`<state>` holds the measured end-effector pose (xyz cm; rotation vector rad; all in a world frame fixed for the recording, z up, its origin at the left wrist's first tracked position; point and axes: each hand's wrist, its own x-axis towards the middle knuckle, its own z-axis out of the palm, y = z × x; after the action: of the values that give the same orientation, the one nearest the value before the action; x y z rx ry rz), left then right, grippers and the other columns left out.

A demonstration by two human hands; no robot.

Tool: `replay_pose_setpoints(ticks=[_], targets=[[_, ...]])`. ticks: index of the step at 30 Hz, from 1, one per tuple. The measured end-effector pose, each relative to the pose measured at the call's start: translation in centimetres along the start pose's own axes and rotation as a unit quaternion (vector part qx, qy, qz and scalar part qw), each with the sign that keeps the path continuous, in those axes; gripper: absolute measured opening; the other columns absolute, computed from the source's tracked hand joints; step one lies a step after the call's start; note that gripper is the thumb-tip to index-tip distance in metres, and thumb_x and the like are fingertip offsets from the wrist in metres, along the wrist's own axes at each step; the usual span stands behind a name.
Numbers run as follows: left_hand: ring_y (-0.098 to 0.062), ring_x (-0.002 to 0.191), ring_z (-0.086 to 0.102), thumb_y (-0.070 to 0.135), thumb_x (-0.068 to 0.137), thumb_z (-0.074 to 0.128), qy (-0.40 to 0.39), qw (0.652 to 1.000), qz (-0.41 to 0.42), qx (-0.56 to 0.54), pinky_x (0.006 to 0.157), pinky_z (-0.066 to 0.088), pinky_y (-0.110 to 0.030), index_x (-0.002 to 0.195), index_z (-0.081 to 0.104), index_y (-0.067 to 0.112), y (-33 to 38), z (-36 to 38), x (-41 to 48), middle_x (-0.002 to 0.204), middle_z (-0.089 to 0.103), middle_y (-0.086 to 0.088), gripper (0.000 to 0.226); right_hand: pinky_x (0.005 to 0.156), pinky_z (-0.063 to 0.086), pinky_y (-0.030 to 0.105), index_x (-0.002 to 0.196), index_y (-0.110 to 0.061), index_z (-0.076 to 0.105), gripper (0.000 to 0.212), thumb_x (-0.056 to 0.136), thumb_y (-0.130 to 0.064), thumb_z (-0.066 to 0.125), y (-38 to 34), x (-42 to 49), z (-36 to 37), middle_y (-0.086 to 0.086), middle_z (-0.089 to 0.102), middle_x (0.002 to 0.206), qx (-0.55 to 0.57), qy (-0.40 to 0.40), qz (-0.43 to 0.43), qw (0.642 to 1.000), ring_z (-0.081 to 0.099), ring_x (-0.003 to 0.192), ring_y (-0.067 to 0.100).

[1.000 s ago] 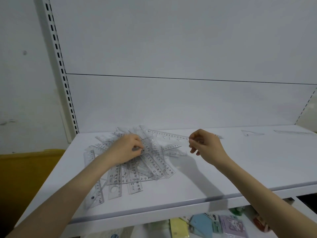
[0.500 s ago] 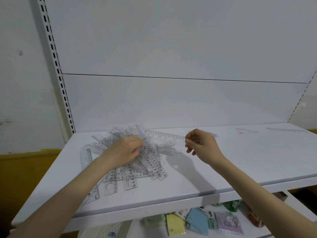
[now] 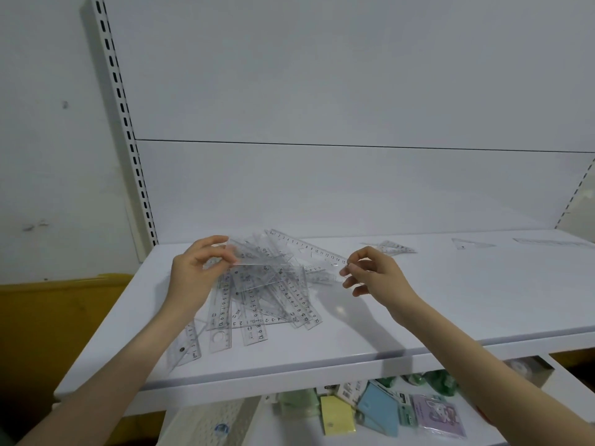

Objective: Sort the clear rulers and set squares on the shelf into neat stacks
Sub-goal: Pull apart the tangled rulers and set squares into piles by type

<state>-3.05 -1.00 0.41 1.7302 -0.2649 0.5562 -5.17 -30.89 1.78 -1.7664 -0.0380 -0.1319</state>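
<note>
Clear rulers lie heaped on a white shelf.

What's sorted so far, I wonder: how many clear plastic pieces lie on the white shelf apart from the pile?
3, right of the pile: a clear set square beyond the right hand, a small triangle further right, a long ruler farthest right. Others may hide.

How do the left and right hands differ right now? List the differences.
1. The left hand grips a clear piece held over the pile; the right hand pinches the end of a long ruler.
2. The left hand is at the pile's left edge; the right hand is off to the pile's right.
Both are bare and hold clear plastic.
</note>
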Motion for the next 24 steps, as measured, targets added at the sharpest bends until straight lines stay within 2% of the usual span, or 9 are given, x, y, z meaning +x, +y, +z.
replay_pose_setpoints(ticks=[2, 3, 6, 8, 13, 18, 22, 24], targets=[[-0.009, 0.106, 0.063, -0.002, 0.079, 0.071, 0.005, 0.999, -0.023, -0.029, 0.096, 0.046, -0.026, 0.069, 0.073, 0.014, 0.2, 0.1, -0.5, 0.112, 0.067, -0.002, 0.019, 0.057, 0.05, 0.027, 0.091, -0.004, 0.055, 0.006, 0.095, -0.001, 0.052, 0.0, -0.4, 0.1, 0.01, 0.069, 0.083, 0.014, -0.005, 0.0, 1.0, 0.065, 0.064, 0.017], [-0.01, 0.106, 0.063, -0.002, 0.08, 0.07, 0.007, 0.999, -0.034, -0.038, 0.095, 0.048, -0.025, 0.073, 0.072, 0.009, 0.3, 0.2, -0.7, 0.113, 0.067, -0.003, 0.014, 0.056, 0.049, 0.027, 0.091, -0.004, 0.055, 0.007, 0.095, 0.0, 0.051, 0.0, -0.7, 0.1, 0.01, 0.069, 0.083, 0.02, -0.006, -0.001, 1.0, 0.064, 0.064, 0.018], [0.002, 0.101, 0.063, -0.005, 0.084, 0.063, -0.006, 0.997, -0.049, -0.053, 0.086, 0.048, -0.013, 0.085, 0.07, -0.003, 0.5, 0.9, -1.2, 0.116, 0.064, -0.002, 0.007, 0.056, 0.049, 0.028, 0.09, -0.003, 0.055, 0.008, 0.095, 0.001, 0.05, 0.0, -1.4, -0.2, 0.011, 0.068, 0.083, 0.031, -0.007, -0.002, 0.999, 0.064, 0.064, 0.018], [0.003, 0.098, 0.063, -0.005, 0.083, 0.063, -0.008, 0.996, -0.065, -0.062, 0.084, 0.047, -0.012, 0.088, 0.07, -0.003, 0.6, 1.7, -1.6, 0.114, 0.066, 0.0, 0.008, 0.057, 0.048, 0.028, 0.09, -0.003, 0.054, 0.008, 0.095, 0.001, 0.05, 0.0, -1.9, -0.5, 0.011, 0.068, 0.083, 0.034, -0.006, -0.003, 0.999, 0.064, 0.064, 0.018], [-0.01, 0.092, 0.069, -0.005, 0.08, 0.068, 0.006, 0.986, -0.124, -0.108, 0.085, 0.051, -0.019, 0.085, 0.067, 0.004, 1.4, 4.4, -2.3, 0.093, 0.073, -0.005, 0.011, 0.057, 0.049, 0.028, 0.088, -0.004, 0.054, 0.01, 0.095, 0.002, 0.05, 0.5, -3.0, -2.3, 0.01, 0.067, 0.081, 0.04, 0.007, -0.007, 0.999, 0.063, 0.063, 0.018], [-0.024, 0.093, 0.07, -0.007, 0.079, 0.068, 0.022, 0.976, -0.159, -0.149, 0.084, 0.053, -0.028, 0.087, 0.069, 0.003, 2.3, 8.5, -2.4, 0.095, 0.073, -0.013, 0.012, 0.056, 0.049, 0.028, 0.089, -0.003, 0.055, 0.009, 0.095, 0.001, 0.05, 1.7, -3.1, -6.8, 0.01, 0.067, 0.08, 0.036, 0.04, -0.015, 0.998, 0.063, 0.063, 0.017], [-0.024, 0.081, 0.072, -0.011, 0.084, 0.061, 0.017, 0.967, -0.167, -0.194, 0.066, 0.058, -0.026, 0.088, 0.065, -0.005, 4.1, 13.9, -2.4, 0.092, 0.07, -0.019, 0.008, 0.055, 0.048, 0.028, 0.088, -0.005, 0.055, 0.011, 0.094, 0.001, 0.049, 3.0, -2.4, -12.6, 0.009, 0.067, 0.081, 0.014, 0.066, -0.01, 0.998, 0.063, 0.063, 0.018], [-0.025, 0.076, 0.072, -0.014, 0.084, 0.056, 0.008, 0.969, -0.157, -0.191, 0.065, 0.058, -0.025, 0.083, 0.064, -0.003, 4.7, 17.2, -2.5, 0.088, 0.069, -0.019, 0.014, 0.055, 0.048, 0.028, 0.086, -0.007, 0.055, 0.013, 0.094, 0.002, 0.049, 3.8, -1.8, -16.2, 0.009, 0.067, 0.08, -0.004, 0.077, -0.006, 0.997, 0.063, 0.062, 0.017]])
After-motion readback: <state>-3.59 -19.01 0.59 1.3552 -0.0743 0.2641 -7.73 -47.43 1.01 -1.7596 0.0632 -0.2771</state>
